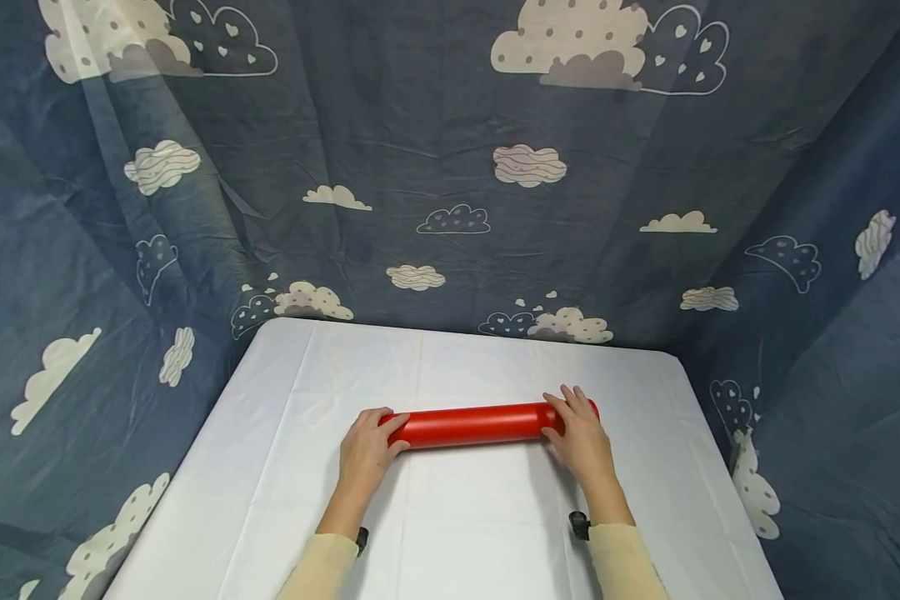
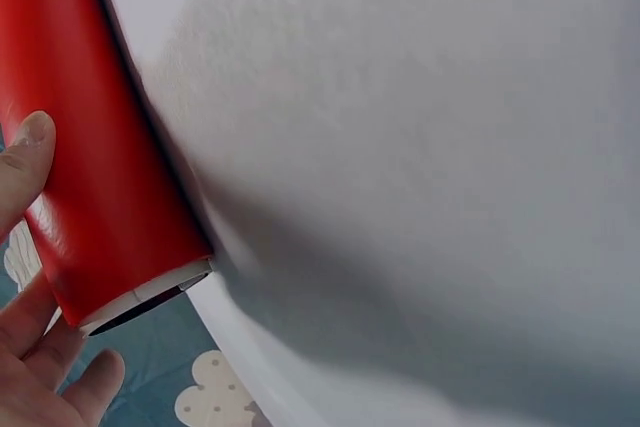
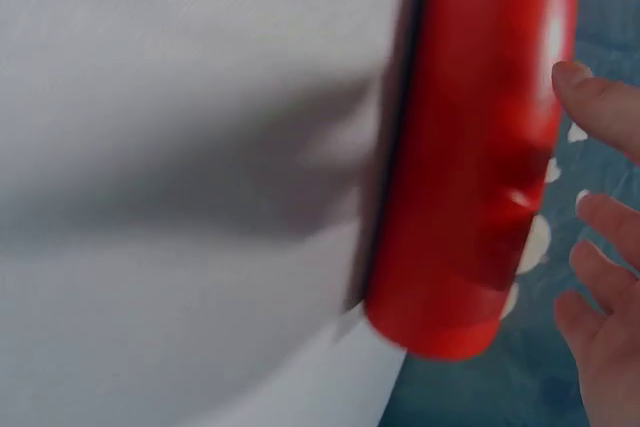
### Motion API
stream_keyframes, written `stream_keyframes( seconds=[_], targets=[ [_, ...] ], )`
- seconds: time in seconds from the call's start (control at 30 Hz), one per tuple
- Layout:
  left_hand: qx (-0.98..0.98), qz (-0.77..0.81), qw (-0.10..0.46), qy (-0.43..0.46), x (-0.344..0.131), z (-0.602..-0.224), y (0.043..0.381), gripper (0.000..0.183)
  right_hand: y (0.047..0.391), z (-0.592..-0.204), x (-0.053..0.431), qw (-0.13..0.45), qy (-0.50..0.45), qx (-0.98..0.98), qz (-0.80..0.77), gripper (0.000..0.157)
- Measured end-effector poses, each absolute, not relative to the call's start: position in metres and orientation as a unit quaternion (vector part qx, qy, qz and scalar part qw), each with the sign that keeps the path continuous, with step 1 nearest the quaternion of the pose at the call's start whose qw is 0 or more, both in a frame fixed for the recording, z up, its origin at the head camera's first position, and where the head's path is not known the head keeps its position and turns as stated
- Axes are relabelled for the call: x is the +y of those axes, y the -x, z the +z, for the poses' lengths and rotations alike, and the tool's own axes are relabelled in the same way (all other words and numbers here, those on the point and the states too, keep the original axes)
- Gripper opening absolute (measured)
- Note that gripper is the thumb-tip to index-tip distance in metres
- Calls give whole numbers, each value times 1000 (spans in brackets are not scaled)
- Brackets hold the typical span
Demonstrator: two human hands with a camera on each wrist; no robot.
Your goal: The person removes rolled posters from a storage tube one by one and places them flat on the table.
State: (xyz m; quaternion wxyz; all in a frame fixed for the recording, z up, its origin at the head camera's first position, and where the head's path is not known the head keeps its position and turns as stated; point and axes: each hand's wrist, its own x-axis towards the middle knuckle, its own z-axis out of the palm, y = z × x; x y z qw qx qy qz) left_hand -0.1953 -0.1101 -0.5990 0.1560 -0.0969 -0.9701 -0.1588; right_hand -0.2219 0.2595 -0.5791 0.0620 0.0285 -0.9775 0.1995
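Observation:
A long, glossy red roll [image 1: 472, 426] lies crosswise on the white-covered table. Its left end shows a pale rim around a dark hollow in the left wrist view. My left hand [image 1: 365, 454] holds this end, the thumb [image 2: 33, 147] on the red surface and other fingers reaching behind the roll. At the opposite end is my right hand [image 1: 581, 442], fingers spread over the roll. Its thumb [image 3: 598, 107] is at the red side in the right wrist view, while the other fingers stand apart from the surface.
White cloth with fold lines covers the table [image 1: 465, 533]. Dark blue fabric [image 1: 450, 133] printed with clouds hangs behind it and along both sides. A dark band [image 1: 579, 525] is on the right wrist, beside a pale yellow sleeve [image 1: 626, 562].

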Motion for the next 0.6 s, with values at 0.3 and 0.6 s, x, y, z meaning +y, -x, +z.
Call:
stream_keyframes(
  seconds=[0.3, 0.6],
  targets=[
    [-973, -159, 142, 90, -99, -598, 197, 55, 218, -564, 232, 82, -48, -978, 188, 75],
    [-969, -156, 160, 104, -88, -600, 200, 53, 217, -563, 221, 86, -56, -977, 189, 76]
  ],
)
